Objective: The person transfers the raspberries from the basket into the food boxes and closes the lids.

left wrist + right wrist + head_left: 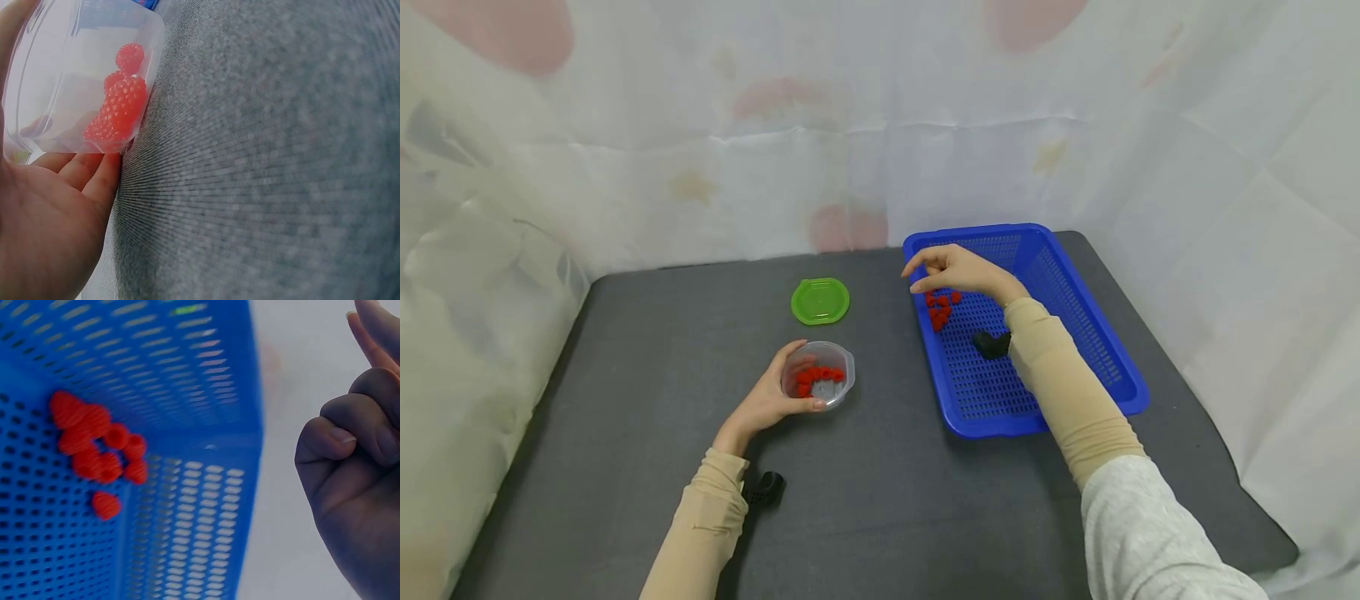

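My left hand holds a clear plastic tub, thumb on the near side and fingers round the far side. Several red raspberries lie in the bottom of the tub, which stands on the table. Over the left rim of a blue plastic basket, my right hand hovers with thumb and index finger apart and nothing visible between them. Its other fingers curl toward the palm in the right wrist view. More raspberries are clustered in a corner of the basket, below that hand.
A green lid lies on the dark grey table behind the tub. White patterned sheeting hangs at the back and along both sides. A black wrist camera sits by the left sleeve.
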Tool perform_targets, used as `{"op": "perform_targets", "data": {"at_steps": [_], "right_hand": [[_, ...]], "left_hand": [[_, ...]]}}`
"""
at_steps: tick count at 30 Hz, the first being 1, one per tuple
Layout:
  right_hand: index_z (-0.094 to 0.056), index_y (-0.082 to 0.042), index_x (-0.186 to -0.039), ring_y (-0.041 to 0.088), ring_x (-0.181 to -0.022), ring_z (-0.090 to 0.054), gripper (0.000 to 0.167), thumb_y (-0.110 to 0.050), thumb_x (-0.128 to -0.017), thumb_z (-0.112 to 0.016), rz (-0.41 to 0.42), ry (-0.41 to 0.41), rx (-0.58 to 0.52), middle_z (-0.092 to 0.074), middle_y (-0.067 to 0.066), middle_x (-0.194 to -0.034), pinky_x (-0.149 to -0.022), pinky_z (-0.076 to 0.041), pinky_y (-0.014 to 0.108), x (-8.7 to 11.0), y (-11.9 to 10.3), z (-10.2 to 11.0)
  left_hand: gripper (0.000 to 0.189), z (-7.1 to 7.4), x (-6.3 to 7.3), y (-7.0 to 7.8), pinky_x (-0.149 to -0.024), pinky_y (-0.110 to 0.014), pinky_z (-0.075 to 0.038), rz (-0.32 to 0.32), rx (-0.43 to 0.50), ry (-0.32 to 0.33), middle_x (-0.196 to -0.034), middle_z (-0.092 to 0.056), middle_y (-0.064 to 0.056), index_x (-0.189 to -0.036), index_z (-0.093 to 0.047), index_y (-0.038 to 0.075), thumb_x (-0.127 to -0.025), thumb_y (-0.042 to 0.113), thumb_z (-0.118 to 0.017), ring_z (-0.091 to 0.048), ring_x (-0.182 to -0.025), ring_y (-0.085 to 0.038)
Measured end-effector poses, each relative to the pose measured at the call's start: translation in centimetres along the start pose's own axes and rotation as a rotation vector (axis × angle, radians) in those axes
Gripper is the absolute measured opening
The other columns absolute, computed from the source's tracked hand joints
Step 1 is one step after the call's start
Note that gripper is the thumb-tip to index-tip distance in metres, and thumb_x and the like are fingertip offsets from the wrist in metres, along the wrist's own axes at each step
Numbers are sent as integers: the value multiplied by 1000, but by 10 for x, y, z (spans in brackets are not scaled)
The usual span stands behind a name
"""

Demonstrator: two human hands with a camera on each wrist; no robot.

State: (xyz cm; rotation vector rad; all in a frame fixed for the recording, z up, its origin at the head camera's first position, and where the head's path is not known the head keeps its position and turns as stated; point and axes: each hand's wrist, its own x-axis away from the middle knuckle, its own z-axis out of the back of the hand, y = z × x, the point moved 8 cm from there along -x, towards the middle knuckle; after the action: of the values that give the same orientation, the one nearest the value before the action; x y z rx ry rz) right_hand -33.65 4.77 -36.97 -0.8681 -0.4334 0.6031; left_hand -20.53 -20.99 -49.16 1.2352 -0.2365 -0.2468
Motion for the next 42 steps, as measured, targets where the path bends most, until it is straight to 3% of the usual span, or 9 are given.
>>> {"op": "perform_targets", "data": {"at_steps": [2, 15, 19, 27, 32, 39, 42], "right_hand": [[-64, -18, -114, 15, -53, -29, 30, -27, -86, -67, -7, 7, -14, -33, -2, -59, -62, -33, 30, 4, 4, 2], [-63, -10, -115, 18, -67, -30, 33, -22, -85, -69, -80, 79, -112, -27, -2, -63, -76, -31, 39, 9, 54, 13], [-62, -5, -115, 16, -62, -29, 34, -18, -85, -68, -94, 69, -119, -28, -3, -60, -74, -34, 35, 9, 69, 8], [-60, -2, -117, 11, -54, -29, 33, -12, -86, -66, -128, 12, -67, -31, -6, -57, -73, -35, 38, 7, 87, -3], [-62, -3, -115, 10, -51, -29, 29, -11, -87, -64, -136, -33, -18, -34, -4, -56, -62, -33, 31, 3, 94, -8], [-63, -7, -114, 12, -53, -30, 26, -10, -88, -61, -157, -78, 69, -34, -2, -60, -61, -31, 28, 2, 102, -14], [-63, -10, -115, 14, -58, -33, 26, -11, -88, -61, -171, -89, 102, -42, 0, -69, -64, -32, 29, 1, 107, -17]], "left_hand": [[101, 0, 0, 0, -108, -46, -31, -2, 0, -4, -145, -39, -12, -147, -14, 18, -71, 13, -81, -35, -136, -29], [100, 0, 0, -1, -108, -49, -28, -1, 4, 1, -144, -40, -11, -146, -16, 19, -71, 13, -81, -36, -136, -28], [100, 0, -1, -1, -108, -50, -28, -4, 6, 0, -144, -40, -11, -146, -16, 18, -71, 13, -81, -35, -136, -28], [99, -1, 0, 0, -109, -49, -27, -1, 14, 0, -144, -40, -12, -146, -16, 19, -72, 12, -80, -35, -136, -28], [99, -1, 0, 1, -109, -49, -28, -3, 7, 0, -143, -40, -12, -146, -15, 18, -71, 12, -80, -35, -136, -28], [99, 0, 0, -1, -108, -46, -30, -1, 1, 0, -144, -40, -11, -146, -15, 17, -72, 13, -80, -36, -136, -27], [99, 0, 0, -1, -108, -46, -30, -1, 8, -2, -144, -39, -11, -146, -15, 18, -72, 13, -80, -36, -136, -28]]}}
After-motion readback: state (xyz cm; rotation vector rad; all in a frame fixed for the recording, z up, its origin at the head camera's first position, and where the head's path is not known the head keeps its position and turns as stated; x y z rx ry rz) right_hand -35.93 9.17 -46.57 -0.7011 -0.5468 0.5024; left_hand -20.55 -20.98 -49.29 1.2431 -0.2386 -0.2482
